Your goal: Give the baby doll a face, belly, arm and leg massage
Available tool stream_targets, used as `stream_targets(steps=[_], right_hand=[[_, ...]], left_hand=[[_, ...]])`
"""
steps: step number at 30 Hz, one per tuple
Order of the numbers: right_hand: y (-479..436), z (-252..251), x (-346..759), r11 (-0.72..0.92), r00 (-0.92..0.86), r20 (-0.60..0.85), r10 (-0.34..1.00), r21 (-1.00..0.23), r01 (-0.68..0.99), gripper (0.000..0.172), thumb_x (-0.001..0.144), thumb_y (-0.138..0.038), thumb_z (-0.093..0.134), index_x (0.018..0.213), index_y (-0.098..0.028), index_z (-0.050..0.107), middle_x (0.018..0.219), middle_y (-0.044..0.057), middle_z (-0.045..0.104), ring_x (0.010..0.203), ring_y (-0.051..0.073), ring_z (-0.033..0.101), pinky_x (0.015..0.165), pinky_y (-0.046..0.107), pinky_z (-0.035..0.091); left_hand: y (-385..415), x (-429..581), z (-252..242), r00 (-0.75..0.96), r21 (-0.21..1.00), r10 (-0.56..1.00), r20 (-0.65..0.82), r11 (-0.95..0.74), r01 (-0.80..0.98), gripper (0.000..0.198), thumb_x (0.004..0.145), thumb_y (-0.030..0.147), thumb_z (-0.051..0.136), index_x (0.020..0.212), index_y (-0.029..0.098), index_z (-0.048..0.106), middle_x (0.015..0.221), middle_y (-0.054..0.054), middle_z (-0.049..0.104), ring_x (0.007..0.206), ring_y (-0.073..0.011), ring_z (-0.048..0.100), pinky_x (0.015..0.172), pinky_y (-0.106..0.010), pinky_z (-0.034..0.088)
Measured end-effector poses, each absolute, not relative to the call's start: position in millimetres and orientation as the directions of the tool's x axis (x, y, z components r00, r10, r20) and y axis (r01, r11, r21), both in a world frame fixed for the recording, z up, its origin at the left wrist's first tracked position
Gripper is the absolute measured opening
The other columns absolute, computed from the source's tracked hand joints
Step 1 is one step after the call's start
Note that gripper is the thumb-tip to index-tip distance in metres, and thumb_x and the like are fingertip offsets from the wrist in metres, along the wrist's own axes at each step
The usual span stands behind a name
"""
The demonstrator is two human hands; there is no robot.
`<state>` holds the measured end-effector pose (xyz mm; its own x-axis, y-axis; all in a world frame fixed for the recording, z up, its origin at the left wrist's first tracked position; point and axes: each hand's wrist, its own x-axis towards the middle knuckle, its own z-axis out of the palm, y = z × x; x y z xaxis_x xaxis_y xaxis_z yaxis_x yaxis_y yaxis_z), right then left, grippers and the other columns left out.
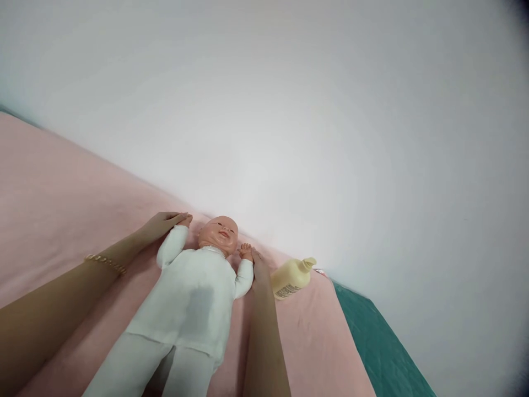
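A baby doll [198, 295] in a white top and white trousers lies on its back, its arms bent up beside its head. A grey patch marks the front of the top. My left hand [167, 222], with a beaded bracelet [105, 262] on the wrist, is closed around the doll's hand on the left side. On the other side, my right hand [260, 268] grips the doll's other hand and wrist; its fingers are partly hidden. A pale yellow pump bottle [291, 277] is tilted on the bed just right of my right hand.
Pink cloth [318, 336] covers the surface under the doll. Green quilted fabric [382, 339] shows past its right edge. A white wall [264, 138] rises directly behind the doll's head and the bottle. A small object [319, 271] lies by the wall, too small to identify.
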<state>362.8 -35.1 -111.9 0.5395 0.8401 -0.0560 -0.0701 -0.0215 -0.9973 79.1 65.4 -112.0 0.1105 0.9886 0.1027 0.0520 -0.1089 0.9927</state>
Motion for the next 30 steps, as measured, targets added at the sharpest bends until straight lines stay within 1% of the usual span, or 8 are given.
stream_targets(steps=[3, 6, 10, 14, 17, 22, 27, 30], right_hand=[[-41, -108, 361, 0.001, 0.586, -0.005, 0.810, -1.000, -0.010, 0.042, 0.068, -0.054, 0.068, 0.085, -0.017, 0.072, 0.093, 0.010, 0.078, 0.088, 0.025, 0.073, 0.086, 0.039, 0.057], [-51, -97, 358, 0.063, 0.634, 0.086, 0.768, -0.996, 0.059, 0.047, 0.067, -0.056, 0.069, 0.090, -0.015, 0.070, 0.098, 0.013, 0.077, 0.091, 0.026, 0.072, 0.088, 0.040, 0.055], [-70, -82, 347, 0.169, 0.658, 0.225, 0.718, -0.974, 0.149, 0.055, 0.072, -0.058, 0.069, 0.103, -0.014, 0.063, 0.108, 0.018, 0.075, 0.099, 0.026, 0.072, 0.089, 0.039, 0.055], [-98, -74, 326, 0.225, 0.682, 0.338, 0.648, -0.941, 0.253, 0.055, 0.082, -0.059, 0.062, 0.113, -0.014, 0.057, 0.121, 0.018, 0.070, 0.105, 0.025, 0.069, 0.093, 0.038, 0.052], [-125, -73, 310, 0.204, 0.711, 0.387, 0.588, -0.921, 0.332, 0.053, 0.086, -0.053, 0.061, 0.122, -0.015, 0.055, 0.130, 0.016, 0.065, 0.113, 0.025, 0.064, 0.100, 0.038, 0.047], [-173, -80, 293, 0.117, 0.769, 0.365, 0.525, -0.926, 0.360, 0.055, 0.086, -0.048, 0.063, 0.130, -0.016, 0.052, 0.138, 0.014, 0.058, 0.119, 0.027, 0.059, 0.101, 0.038, 0.045], [-219, -97, 281, 0.033, 0.801, 0.307, 0.514, -0.940, 0.340, 0.058, 0.088, -0.053, 0.058, 0.136, -0.020, 0.050, 0.145, 0.012, 0.050, 0.133, 0.029, 0.049, 0.109, 0.041, 0.041], [-240, -104, 274, -0.032, 0.812, 0.246, 0.529, -0.951, 0.309, 0.057, 0.090, -0.056, 0.054, 0.135, -0.021, 0.051, 0.144, 0.011, 0.050, 0.134, 0.028, 0.048, 0.109, 0.039, 0.042]], left_hand=[[66, 74, -111, 0.217, 0.997, 0.974, 0.062, -0.071, 0.036, 0.057, 0.076, 0.067, 0.062, 0.103, 0.018, 0.074, 0.104, -0.010, 0.074, 0.098, -0.0278, 0.067, 0.080, -0.034, 0.054], [59, 70, -106, 0.097, 0.995, 0.992, 0.084, -0.088, 0.039, 0.062, 0.076, 0.069, 0.060, 0.105, 0.015, 0.073, 0.107, -0.011, 0.074, 0.100, -0.0294, 0.066, 0.077, -0.033, 0.053], [39, 64, -95, -0.094, 0.988, 0.985, 0.144, -0.137, 0.076, 0.055, 0.082, 0.062, 0.057, 0.111, 0.018, 0.071, 0.103, -0.006, 0.073, 0.095, -0.0263, 0.065, 0.076, -0.032, 0.050], [16, 55, -89, -0.270, 0.977, 0.942, 0.199, -0.170, 0.127, 0.052, 0.084, 0.054, 0.057, 0.119, 0.017, 0.066, 0.115, -0.008, 0.070, 0.097, -0.0264, 0.065, 0.084, -0.037, 0.050], [-7, 47, -90, -0.334, 0.967, 0.912, 0.239, -0.195, 0.162, 0.053, 0.087, 0.051, 0.054, 0.128, 0.018, 0.058, 0.126, -0.011, 0.064, 0.108, -0.0282, 0.064, 0.087, -0.040, 0.050], [-53, 32, -90, -0.372, 0.959, 0.890, 0.263, -0.201, 0.199, 0.056, 0.092, 0.053, 0.051, 0.137, 0.019, 0.045, 0.133, -0.012, 0.058, 0.119, -0.0279, 0.061, 0.093, -0.043, 0.049], [-92, 18, -82, -0.398, 0.968, 0.896, 0.197, -0.114, 0.223, 0.054, 0.083, 0.057, 0.064, 0.123, 0.021, 0.054, 0.122, -0.010, 0.065, 0.111, -0.0302, 0.065, 0.099, -0.048, 0.049], [-113, 8, -82, -0.390, 0.972, 0.915, 0.101, -0.008, 0.235, 0.046, 0.079, 0.058, 0.067, 0.111, 0.024, 0.060, 0.111, -0.006, 0.070, 0.104, -0.0296, 0.067, 0.094, -0.047, 0.051]])
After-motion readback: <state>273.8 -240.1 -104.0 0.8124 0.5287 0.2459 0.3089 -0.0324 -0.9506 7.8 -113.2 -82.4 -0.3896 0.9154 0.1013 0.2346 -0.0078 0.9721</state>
